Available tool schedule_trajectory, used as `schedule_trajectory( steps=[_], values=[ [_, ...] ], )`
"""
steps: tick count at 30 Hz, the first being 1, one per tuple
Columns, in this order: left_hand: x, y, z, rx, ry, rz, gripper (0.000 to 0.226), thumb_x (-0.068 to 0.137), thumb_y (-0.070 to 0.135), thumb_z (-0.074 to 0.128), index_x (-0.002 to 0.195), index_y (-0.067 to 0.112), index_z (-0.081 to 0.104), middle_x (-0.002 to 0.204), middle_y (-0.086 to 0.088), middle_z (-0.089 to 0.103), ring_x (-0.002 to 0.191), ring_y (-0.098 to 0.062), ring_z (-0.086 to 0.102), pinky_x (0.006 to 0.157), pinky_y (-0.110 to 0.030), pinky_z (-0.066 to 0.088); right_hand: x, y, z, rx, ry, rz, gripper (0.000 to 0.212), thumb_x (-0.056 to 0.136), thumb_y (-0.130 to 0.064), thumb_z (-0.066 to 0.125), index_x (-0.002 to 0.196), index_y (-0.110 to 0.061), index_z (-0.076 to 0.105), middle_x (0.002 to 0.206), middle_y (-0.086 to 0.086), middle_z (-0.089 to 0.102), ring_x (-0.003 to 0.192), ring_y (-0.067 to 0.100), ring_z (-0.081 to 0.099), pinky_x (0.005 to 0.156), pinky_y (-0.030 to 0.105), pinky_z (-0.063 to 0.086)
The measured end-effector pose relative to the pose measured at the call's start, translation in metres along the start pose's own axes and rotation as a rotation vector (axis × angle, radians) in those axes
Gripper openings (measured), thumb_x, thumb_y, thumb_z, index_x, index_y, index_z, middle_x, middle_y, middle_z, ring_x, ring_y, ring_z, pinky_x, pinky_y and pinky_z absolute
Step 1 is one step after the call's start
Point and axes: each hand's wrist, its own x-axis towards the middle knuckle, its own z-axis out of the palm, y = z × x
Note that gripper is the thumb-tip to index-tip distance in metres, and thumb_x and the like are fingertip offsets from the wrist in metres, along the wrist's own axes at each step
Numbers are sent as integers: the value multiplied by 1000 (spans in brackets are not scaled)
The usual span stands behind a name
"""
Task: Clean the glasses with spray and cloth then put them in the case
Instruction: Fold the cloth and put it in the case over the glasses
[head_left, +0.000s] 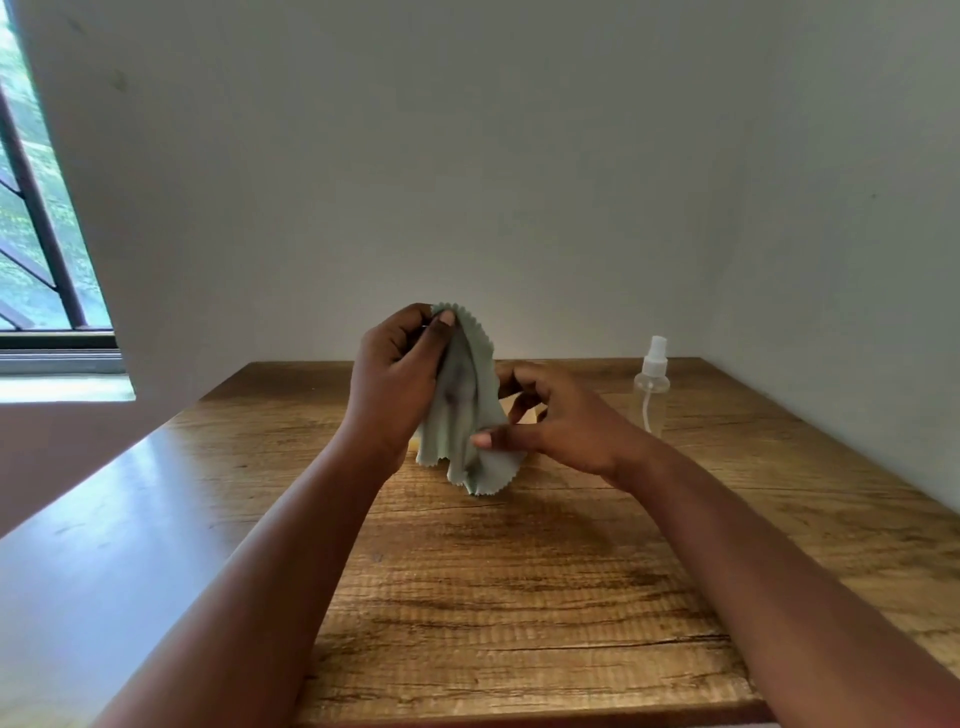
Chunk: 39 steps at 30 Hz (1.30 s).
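Both hands hold a pale green cleaning cloth (467, 415) with a zigzag edge above the middle of the wooden table (519, 571). My left hand (395, 384) pinches its top, thumb on the front. A dark shape shows through the fabric there, probably the glasses, which are otherwise hidden. My right hand (550, 421) grips the cloth lower down, with the thumb pressing on its front and the fingers curled behind. Behind the cloth and hands peeks a small yellowish object (525, 413), mostly hidden. A clear spray bottle (652, 387) with a white nozzle stands upright to the right, apart from my hands.
The table sits against a plain wall at the back and on the right. A window with dark bars (36, 234) is at the far left. The table's left part reflects the light.
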Motion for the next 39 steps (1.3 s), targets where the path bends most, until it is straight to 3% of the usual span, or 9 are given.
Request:
schedule_trajectory(
  steps=[4, 7, 12, 15, 20, 25, 29, 36, 39],
  values=[
    [1, 1, -1, -27, 15, 8, 26, 100, 22, 53, 84, 3, 62, 74, -8, 51, 71, -21, 47, 66, -39, 38, -1, 0, -6, 90, 16, 39, 35, 77, -18, 81, 110, -16, 71, 102, -1, 72, 80, -4, 62, 68, 10, 49],
    [3, 1, -3, -46, 58, 10, 30, 99, 22, 54, 89, -6, 59, 79, -12, 51, 75, -23, 46, 69, -41, 38, -1, -1, -10, 208, 32, 68, 25, 76, -15, 82, 98, -11, 71, 91, 2, 70, 82, 3, 64, 70, 13, 51],
    [4, 2, -6, -77, 152, -28, 21, 99, 19, 54, 82, 9, 62, 78, -10, 48, 75, -23, 42, 68, -38, 35, -1, -3, -17, 375, 40, 75, 24, 81, -11, 76, 72, -19, 56, 78, -1, 56, 79, 11, 54, 67, 22, 45],
    [5, 0, -7, -42, 192, -43, 24, 96, 23, 55, 75, 12, 59, 73, -8, 44, 71, -23, 37, 65, -38, 30, 2, -3, -18, 511, 39, 82, 26, 86, -6, 69, 73, -21, 51, 80, -1, 54, 83, 14, 53, 71, 29, 40],
    [8, -10, -10, 105, 254, -111, 36, 90, 32, 53, 80, -3, 57, 70, -10, 46, 67, -22, 42, 64, -39, 33, 4, -2, -18, 674, 113, 84, 28, 86, 5, 65, 99, -16, 53, 90, 9, 68, 88, 20, 64, 78, 33, 51],
    [9, -15, -15, 215, 347, -125, 38, 92, 30, 53, 75, -4, 53, 63, -4, 44, 62, -20, 40, 59, -37, 33, 5, 2, -21, 522, 237, 71, 18, 86, 2, 68, 87, -16, 66, 84, -1, 67, 83, 12, 59, 70, 26, 46],
    [10, -14, -17, 284, 406, -132, 35, 93, 26, 52, 73, -2, 58, 60, -1, 47, 60, -17, 43, 58, -36, 36, 5, 5, -23, 446, 284, 65, 15, 86, -1, 69, 94, -13, 74, 91, -5, 74, 83, 3, 64, 69, 23, 49],
    [12, -11, -21, 213, 504, -143, 29, 94, 24, 53, 75, 5, 65, 65, 1, 53, 66, -16, 48, 62, -36, 41, 5, 8, -25, 432, 308, 83, 12, 82, -2, 74, 92, -9, 74, 97, 8, 76, 82, 6, 67, 69, 22, 53],
    [11, -9, -20, 208, 480, -151, 29, 95, 25, 54, 70, 16, 66, 69, 1, 57, 70, -15, 52, 66, -38, 45, 6, 11, -26, 282, 346, 24, 12, 83, 2, 72, 90, -7, 74, 91, 7, 75, 80, 3, 67, 67, 16, 52]
  ],
)
